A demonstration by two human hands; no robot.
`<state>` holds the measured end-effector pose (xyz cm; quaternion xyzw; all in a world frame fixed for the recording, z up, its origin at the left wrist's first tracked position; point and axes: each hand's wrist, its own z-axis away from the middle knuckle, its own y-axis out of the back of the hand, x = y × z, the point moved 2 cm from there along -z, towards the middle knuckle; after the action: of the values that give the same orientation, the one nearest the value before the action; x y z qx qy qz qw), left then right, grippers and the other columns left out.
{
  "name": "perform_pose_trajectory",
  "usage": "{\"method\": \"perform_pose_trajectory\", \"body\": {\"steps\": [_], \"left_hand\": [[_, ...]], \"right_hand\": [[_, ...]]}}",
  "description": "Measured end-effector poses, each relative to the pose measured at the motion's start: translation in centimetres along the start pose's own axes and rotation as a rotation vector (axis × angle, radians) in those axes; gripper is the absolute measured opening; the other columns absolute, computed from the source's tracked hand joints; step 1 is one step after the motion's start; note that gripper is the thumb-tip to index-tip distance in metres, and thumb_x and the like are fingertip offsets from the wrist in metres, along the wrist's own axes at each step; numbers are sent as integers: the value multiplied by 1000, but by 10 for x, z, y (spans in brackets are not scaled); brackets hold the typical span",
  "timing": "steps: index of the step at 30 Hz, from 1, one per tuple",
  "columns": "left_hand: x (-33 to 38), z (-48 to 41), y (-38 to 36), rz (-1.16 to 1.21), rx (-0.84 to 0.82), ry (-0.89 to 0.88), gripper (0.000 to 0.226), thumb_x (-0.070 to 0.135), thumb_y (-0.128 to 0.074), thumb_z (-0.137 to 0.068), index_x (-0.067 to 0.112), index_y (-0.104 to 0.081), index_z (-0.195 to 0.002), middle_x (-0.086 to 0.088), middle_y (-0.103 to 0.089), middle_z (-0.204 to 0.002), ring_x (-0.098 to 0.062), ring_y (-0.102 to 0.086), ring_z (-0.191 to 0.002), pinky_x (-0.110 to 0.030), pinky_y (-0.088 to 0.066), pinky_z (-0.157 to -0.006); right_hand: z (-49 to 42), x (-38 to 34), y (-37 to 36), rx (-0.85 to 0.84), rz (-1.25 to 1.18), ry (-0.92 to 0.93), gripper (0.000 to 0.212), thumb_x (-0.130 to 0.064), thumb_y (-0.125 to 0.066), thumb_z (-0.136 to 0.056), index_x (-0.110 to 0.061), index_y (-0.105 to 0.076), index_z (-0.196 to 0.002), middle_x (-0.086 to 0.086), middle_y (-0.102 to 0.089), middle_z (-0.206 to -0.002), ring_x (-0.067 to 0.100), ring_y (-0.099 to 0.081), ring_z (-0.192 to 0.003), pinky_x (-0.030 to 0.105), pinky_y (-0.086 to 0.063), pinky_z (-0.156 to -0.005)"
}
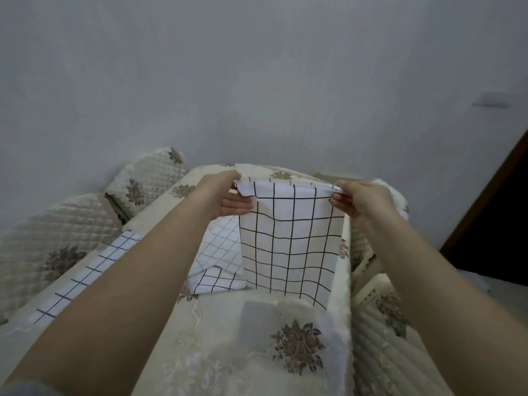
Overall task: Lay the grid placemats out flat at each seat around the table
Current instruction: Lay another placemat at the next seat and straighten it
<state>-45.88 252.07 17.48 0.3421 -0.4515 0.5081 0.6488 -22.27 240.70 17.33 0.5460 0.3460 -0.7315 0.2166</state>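
A white placemat with a black grid (288,241) hangs in the air above the table, its lower edge near the cloth. My left hand (228,197) pinches its top left corner and my right hand (361,200) pinches its top right corner. Under and left of it lies a folded pile of grid placemats (217,261) on the table. Another grid placemat (85,277) lies flat along the table's left edge, partly hidden by my left forearm.
The table (228,352) wears a cream embroidered cloth with brown flowers. Quilted chairs stand along the left side (57,241) and the right side (380,338). A grey wall rises behind, and a dark doorway (500,238) opens at the right.
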Motion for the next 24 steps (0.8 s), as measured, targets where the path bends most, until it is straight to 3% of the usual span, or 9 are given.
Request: {"method": "perform_pose_trajectory", "body": {"steps": [6,9,12,15,19,24], "left_hand": [[28,-28,-26,0,-30,-99,22,6,-50,-88,-7,-56,-104,-26,-68,-83,-27,-71,-57,-31,-57,-49],[38,-33,-39,83,-12,-160,15,-3,-52,-84,-11,-58,-96,-24,-68,-81,-23,-71,-55,-29,-58,-50],[34,-29,-48,158,-20,-189,6,-6,-55,-85,-7,-60,-87,-22,-65,-80,-28,-71,-65,-35,-61,-62],[13,-23,-48,201,0,-174,6,-7,-55,-87,-5,-61,-89,-19,-61,-78,-33,-70,-73,-41,-60,-73],[-34,-22,-41,186,13,-99,14,-12,-54,-85,-4,-63,-93,-24,-64,-86,-30,-71,-68,-38,-61,-68],[-108,-21,-30,150,32,24,13,-10,-60,-83,-2,-63,-92,-18,-60,-80,-30,-67,-67,-34,-61,-62]], "right_hand": [[-20,-27,2,21,3,126,11,1,-60,-88,-4,-58,-78,13,-57,-68,13,-59,-44,23,-56,-49],[-20,-35,6,27,-13,209,9,-1,-60,-89,-6,-59,-82,12,-60,-72,17,-61,-54,25,-59,-57],[-13,-31,14,55,-38,248,9,-1,-60,-90,-7,-59,-83,13,-61,-73,17,-63,-54,24,-58,-58],[-5,-11,28,92,-34,228,7,-2,-61,-89,-7,-61,-84,11,-63,-72,16,-64,-53,24,-57,-58],[9,28,51,152,-2,146,4,-2,-61,-88,-6,-63,-89,12,-65,-76,20,-66,-58,23,-56,-55],[30,97,83,239,36,-12,13,-1,-61,-89,0,-57,-101,17,-63,-75,21,-63,-52,24,-54,-48]]}}
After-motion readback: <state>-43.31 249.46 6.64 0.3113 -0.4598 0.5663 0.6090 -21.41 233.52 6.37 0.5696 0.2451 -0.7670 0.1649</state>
